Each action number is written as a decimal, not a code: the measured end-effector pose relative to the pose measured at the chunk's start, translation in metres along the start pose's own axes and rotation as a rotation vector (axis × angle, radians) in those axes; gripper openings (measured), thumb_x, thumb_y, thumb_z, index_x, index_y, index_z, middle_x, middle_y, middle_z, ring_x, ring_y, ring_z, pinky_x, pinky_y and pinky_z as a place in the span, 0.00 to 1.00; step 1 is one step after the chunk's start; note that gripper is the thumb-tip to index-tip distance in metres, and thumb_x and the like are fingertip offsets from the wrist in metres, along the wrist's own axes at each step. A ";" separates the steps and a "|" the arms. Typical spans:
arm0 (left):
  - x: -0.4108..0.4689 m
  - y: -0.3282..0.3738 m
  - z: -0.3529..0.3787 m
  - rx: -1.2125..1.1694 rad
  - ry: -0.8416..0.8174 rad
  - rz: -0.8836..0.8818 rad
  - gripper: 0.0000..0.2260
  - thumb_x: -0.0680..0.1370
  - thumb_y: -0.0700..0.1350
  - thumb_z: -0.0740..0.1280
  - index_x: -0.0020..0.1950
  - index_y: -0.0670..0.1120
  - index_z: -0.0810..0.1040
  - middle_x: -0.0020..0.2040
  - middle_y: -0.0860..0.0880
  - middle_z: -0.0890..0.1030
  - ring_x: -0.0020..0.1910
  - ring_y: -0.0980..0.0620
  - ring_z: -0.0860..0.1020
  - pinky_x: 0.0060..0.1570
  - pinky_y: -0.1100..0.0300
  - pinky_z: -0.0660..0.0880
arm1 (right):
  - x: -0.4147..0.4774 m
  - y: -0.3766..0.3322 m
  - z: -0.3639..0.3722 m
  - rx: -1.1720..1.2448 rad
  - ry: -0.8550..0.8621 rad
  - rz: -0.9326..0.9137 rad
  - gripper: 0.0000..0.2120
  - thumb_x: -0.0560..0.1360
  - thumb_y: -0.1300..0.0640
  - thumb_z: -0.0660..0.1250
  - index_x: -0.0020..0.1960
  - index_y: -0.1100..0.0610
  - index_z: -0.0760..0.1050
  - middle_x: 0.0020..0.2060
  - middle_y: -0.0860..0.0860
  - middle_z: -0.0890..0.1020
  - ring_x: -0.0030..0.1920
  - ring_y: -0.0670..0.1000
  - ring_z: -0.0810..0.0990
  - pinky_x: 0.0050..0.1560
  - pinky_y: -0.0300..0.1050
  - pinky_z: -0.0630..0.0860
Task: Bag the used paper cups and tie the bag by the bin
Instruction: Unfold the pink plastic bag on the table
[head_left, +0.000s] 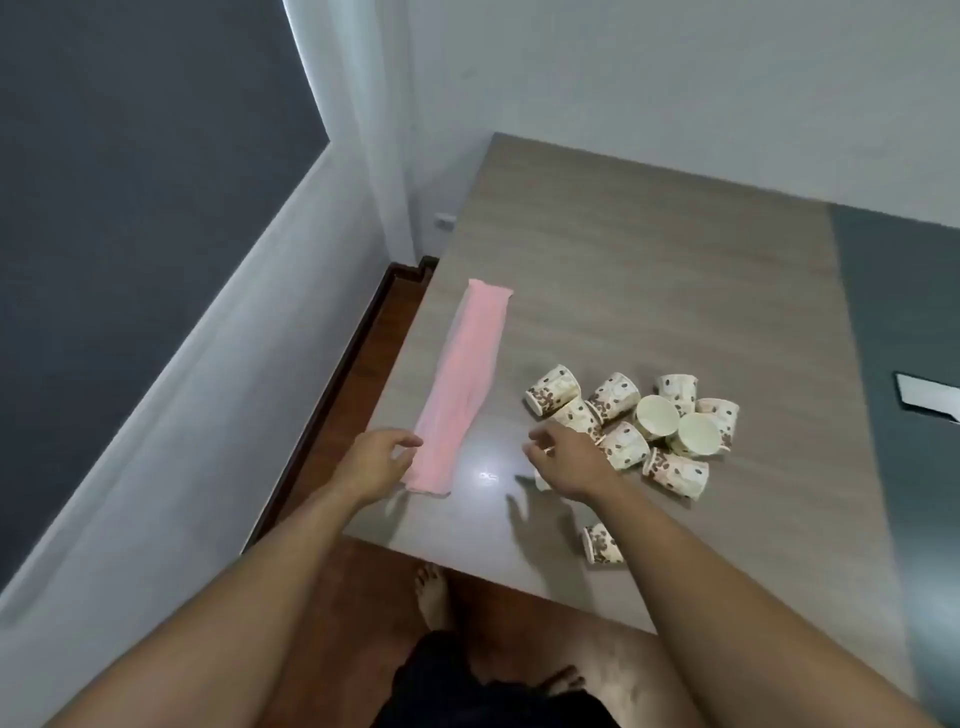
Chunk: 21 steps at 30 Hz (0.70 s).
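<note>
Several paper cups (626, 444) on table (623, 260), pink bag (462, 384) flat, left hand (379, 460), right hand (566, 460), fingers (540, 435) released

The folded bag (457, 389) along the desk's left edge is pale pink, with a whitish sheen down one side. The paper cups (615, 397) nearer the front edge are cream outside, printed with brown coffee-bean clusters, and plain pale cream inside. The desk (649, 270) is grey-brown wood grain, with a dark slate band (893, 338) along its right edge. The floor (363, 597) looks reddish-brown, perhaps wood-patterned.
</note>
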<state>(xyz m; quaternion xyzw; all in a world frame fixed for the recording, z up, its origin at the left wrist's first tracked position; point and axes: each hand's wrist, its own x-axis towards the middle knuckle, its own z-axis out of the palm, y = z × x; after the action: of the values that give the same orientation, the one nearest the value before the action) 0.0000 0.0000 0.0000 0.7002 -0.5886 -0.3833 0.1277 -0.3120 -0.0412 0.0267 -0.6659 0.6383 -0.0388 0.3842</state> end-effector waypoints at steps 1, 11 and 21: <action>0.006 -0.010 0.001 -0.021 -0.019 -0.009 0.12 0.86 0.40 0.69 0.68 0.45 0.88 0.70 0.47 0.86 0.70 0.47 0.82 0.66 0.64 0.70 | 0.007 -0.004 0.012 0.011 -0.016 0.012 0.19 0.84 0.47 0.68 0.69 0.56 0.80 0.63 0.52 0.86 0.63 0.55 0.84 0.66 0.49 0.78; 0.032 -0.080 0.065 0.046 -0.164 -0.033 0.25 0.84 0.33 0.68 0.80 0.50 0.78 0.81 0.47 0.75 0.80 0.44 0.73 0.83 0.49 0.67 | 0.040 -0.055 0.115 -0.107 -0.214 0.081 0.19 0.85 0.51 0.65 0.73 0.56 0.77 0.67 0.58 0.85 0.68 0.62 0.81 0.68 0.53 0.76; 0.043 -0.100 0.094 0.091 0.098 0.092 0.09 0.81 0.39 0.75 0.59 0.46 0.91 0.67 0.48 0.87 0.66 0.48 0.84 0.67 0.51 0.82 | 0.050 -0.061 0.181 -0.022 -0.270 0.112 0.28 0.84 0.55 0.66 0.83 0.58 0.66 0.77 0.59 0.77 0.73 0.62 0.77 0.75 0.53 0.72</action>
<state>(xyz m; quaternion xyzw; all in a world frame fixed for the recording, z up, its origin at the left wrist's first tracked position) 0.0085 0.0131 -0.1424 0.6954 -0.6301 -0.3151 0.1420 -0.1547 -0.0085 -0.0881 -0.6327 0.6173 0.0793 0.4608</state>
